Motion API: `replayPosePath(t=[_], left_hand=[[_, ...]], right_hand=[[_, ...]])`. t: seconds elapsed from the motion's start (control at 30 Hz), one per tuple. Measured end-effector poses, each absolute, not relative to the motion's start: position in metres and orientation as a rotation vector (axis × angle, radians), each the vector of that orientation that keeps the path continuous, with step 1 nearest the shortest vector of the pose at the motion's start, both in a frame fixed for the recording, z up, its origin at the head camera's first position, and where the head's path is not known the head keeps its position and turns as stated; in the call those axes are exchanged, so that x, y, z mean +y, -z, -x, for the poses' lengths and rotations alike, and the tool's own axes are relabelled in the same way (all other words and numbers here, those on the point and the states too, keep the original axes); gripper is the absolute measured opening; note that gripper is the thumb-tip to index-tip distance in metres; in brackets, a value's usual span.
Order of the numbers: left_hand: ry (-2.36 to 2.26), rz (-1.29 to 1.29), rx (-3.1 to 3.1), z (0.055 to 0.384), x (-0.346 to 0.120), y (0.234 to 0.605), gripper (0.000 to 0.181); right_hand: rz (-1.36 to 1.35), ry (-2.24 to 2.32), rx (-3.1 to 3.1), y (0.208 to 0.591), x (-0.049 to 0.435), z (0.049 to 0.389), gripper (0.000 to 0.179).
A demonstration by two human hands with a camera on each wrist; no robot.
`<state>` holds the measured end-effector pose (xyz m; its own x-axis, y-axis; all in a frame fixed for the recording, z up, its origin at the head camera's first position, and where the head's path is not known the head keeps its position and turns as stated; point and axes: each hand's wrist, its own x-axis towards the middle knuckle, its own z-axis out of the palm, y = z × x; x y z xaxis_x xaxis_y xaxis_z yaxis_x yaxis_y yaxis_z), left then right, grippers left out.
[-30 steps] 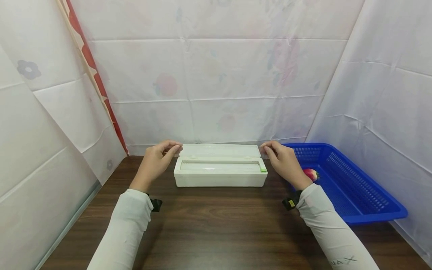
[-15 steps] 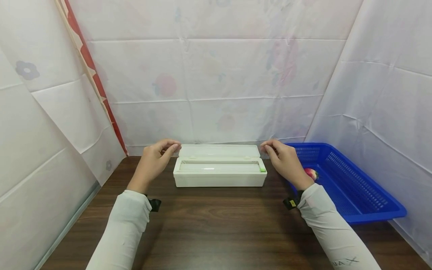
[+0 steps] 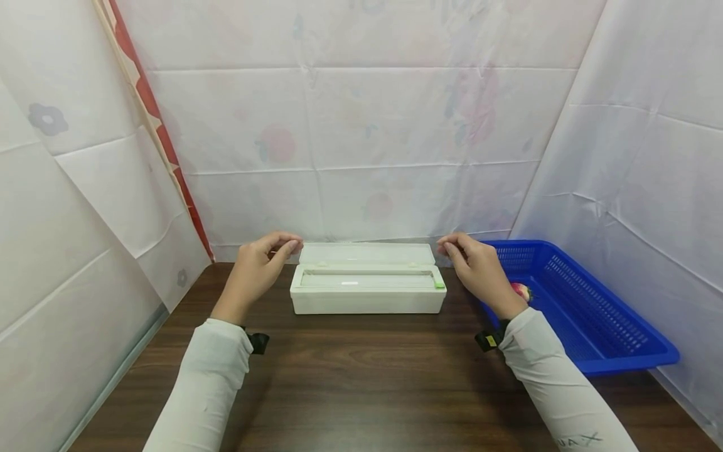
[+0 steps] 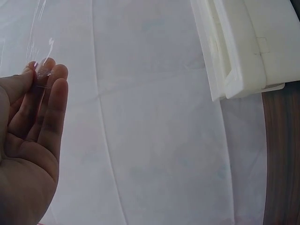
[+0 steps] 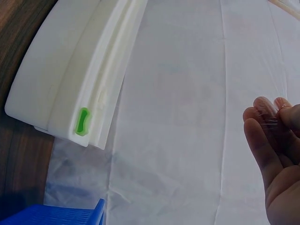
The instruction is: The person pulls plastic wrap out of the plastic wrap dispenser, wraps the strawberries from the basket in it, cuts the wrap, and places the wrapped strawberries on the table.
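A white cling film dispenser [image 3: 367, 302] stands on the table, its lid [image 3: 367, 253] raised at the back. On its right end sits a green slider [image 3: 439, 285]. My left hand [image 3: 254, 271], beyond the dispenser's left end, pinches clear cling film [image 4: 43, 72] between thumb and fingers. The right hand [image 3: 479, 271] is past the opposite end and pinches another part of the film [image 5: 269, 123]. Both hands are raised above the table, apart from the dispenser. The film is so transparent that its span between the hands barely shows in the head view.
A blue plastic basket [image 3: 599, 366] stands at the right, partly behind my right forearm. In it lies a red and pale strawberry-like fruit [image 3: 522, 291]. White sheeting [image 3: 361, 125] hangs behind and at both sides of the dark wooden table [image 3: 361, 376].
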<state>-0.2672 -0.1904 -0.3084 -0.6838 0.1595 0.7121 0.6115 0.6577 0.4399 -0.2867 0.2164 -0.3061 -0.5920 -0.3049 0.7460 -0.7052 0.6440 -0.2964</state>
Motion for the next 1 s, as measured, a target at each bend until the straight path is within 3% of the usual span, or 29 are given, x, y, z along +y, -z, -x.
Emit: replayPosePath(t=[1.0], left_hand=[[0.922,0.595,-2.215,0.2618,-0.1905,0.3026,0.02]], right_hand=[[-0.794,-0.744,-2.168,0.2992,0.2166,0.2793,0.013]])
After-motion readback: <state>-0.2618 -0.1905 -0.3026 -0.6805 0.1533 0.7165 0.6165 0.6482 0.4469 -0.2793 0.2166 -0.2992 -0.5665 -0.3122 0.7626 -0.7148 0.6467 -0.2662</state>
